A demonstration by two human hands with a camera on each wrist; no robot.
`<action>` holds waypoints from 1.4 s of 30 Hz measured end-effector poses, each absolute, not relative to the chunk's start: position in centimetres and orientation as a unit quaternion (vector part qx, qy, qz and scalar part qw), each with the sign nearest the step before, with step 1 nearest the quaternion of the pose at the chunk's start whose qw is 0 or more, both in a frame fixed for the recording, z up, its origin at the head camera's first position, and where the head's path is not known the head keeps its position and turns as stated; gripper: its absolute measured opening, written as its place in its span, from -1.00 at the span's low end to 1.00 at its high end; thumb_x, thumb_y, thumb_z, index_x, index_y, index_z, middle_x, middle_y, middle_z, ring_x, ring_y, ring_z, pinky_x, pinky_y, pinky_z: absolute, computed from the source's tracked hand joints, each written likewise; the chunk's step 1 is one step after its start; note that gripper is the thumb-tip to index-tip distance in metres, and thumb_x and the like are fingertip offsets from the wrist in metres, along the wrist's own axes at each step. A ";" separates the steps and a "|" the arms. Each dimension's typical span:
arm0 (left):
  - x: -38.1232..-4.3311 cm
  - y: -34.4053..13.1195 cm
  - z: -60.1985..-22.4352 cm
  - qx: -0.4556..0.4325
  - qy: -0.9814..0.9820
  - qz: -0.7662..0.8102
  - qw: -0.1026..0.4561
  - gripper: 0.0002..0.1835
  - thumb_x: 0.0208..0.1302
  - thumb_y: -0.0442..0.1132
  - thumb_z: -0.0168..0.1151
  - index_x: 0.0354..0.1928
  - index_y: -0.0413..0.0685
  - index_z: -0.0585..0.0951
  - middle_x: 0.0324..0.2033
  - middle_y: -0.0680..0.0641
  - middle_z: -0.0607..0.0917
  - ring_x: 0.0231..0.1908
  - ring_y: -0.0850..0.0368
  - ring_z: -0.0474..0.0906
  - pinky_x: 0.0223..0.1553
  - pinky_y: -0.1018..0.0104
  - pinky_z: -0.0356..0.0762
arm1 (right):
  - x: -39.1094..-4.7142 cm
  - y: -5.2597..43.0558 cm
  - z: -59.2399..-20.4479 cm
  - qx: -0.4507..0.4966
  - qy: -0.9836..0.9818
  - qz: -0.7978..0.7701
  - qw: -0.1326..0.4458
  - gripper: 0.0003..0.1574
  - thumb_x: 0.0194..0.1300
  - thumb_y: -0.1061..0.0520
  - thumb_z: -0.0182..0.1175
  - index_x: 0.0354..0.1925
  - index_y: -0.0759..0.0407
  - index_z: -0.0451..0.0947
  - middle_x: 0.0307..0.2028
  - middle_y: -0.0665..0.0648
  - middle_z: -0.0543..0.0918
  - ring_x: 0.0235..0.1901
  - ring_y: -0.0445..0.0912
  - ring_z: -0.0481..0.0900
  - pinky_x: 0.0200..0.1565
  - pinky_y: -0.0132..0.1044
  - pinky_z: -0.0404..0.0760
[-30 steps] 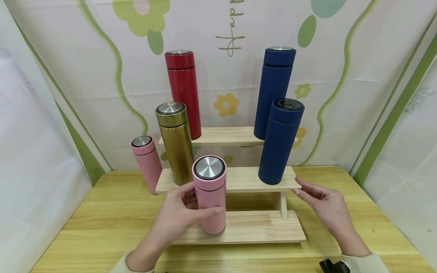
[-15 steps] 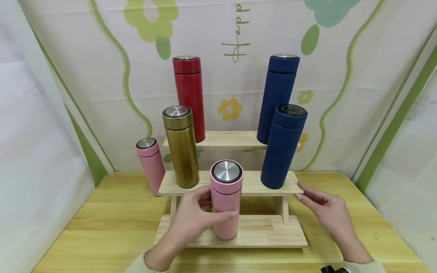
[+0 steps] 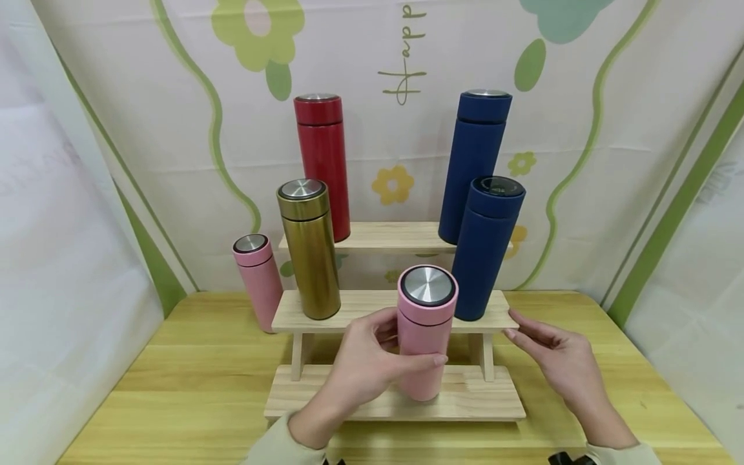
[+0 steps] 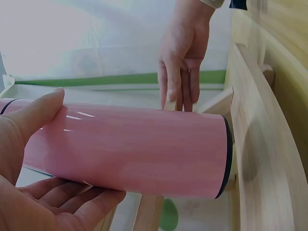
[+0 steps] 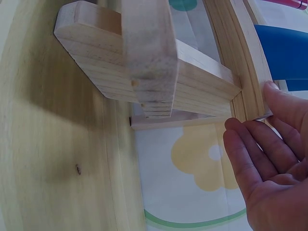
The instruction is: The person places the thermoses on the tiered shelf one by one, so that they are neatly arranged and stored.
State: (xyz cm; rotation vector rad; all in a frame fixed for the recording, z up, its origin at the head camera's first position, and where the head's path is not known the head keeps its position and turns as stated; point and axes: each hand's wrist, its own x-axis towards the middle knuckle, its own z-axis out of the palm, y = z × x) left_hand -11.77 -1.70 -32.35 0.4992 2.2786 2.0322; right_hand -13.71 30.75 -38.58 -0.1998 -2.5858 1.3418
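Note:
My left hand [image 3: 372, 361] grips a pink thermos bottle [image 3: 429, 336] with a steel lid, thumb across its front and fingers behind. In the left wrist view, the thermos [image 4: 139, 149] has its black-edged base close to the bottom board; whether they touch, I cannot tell. My right hand [image 3: 560, 361] pinches the right end of the middle shelf of a wooden three-step stand [image 3: 372, 316]. Seen from the right wrist, that hand [image 5: 274, 159] has its thumb and fingers at the shelf's edge [image 5: 248, 62].
On the middle shelf stand a gold thermos [image 3: 310, 252] and a blue one [image 3: 488, 248]. The top shelf holds a red thermos [image 3: 322, 168] and another blue one [image 3: 479, 148]. A second pink thermos [image 3: 258, 284] stands left of the stand. Behind hangs a flowered cloth [image 3: 378, 129].
My left hand has carried the pink thermos rightward along the bottom step, from left of its middle to right of it. The right hand stays at the shelf's end. The head view shifted slightly.

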 end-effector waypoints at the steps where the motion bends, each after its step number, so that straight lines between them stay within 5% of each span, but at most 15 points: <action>1: -11.8 -1.3 -32.4 0.162 0.736 0.657 0.025 -0.40 -0.08 -0.12 0.76 0.08 0.18 0.75 -0.10 0.09 0.83 -0.13 0.16 0.78 -0.03 0.32 0.75 | -13.7 30.7 -38.6 -0.067 -0.880 0.457 0.112 -0.28 0.26 -0.42 0.40 0.30 -0.23 0.65 0.06 -0.28 0.76 -0.09 -0.63 0.61 -0.17 -0.64 0.61; 29: -12.7 3.7 -33.9 0.161 0.715 0.679 0.050 -0.40 -0.13 -0.15 0.78 0.05 0.20 0.75 -0.17 0.17 0.82 -0.20 0.30 0.76 -0.09 0.46 0.72 | -13.8 30.9 -38.6 -0.069 -0.883 0.451 0.113 -0.29 0.26 -0.41 0.40 0.30 -0.25 0.65 0.06 -0.25 0.77 -0.11 -0.64 0.60 -0.17 -0.61 0.62; 42: -12.9 5.0 -34.2 0.167 0.713 0.679 0.059 -0.43 -0.12 -0.16 0.77 0.01 0.22 0.76 -0.21 0.19 0.83 -0.22 0.33 0.76 -0.11 0.48 0.72 | -13.7 31.0 -38.6 -0.071 -0.886 0.446 0.111 -0.28 0.26 -0.43 0.39 0.31 -0.27 0.63 0.18 -0.07 0.73 -0.10 -0.66 0.57 -0.16 -0.60 0.61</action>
